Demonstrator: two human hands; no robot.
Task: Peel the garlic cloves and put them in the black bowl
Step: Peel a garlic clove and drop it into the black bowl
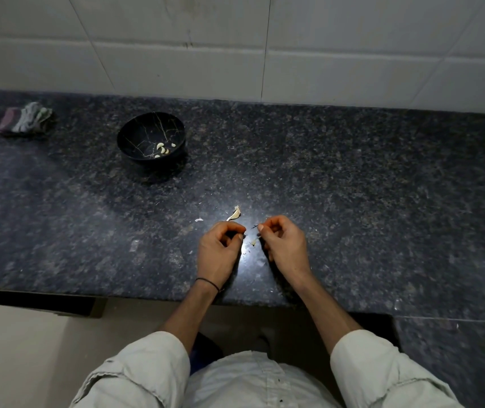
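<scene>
Near the tabletop's front edge, the right hand (285, 242) pinches a skin sliver (254, 227). The left hand (220, 245) is curled, its hold hidden. Short pulls from the tip should suit. Peeled cloves (161, 148) lie in the bowl (135, 128), back left.

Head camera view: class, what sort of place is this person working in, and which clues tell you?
Most likely a home kitchen: a dark speckled stone counter runs along a white tiled wall, a black bowl holds peeled garlic cloves, and a folded cloth lies far left.
</scene>
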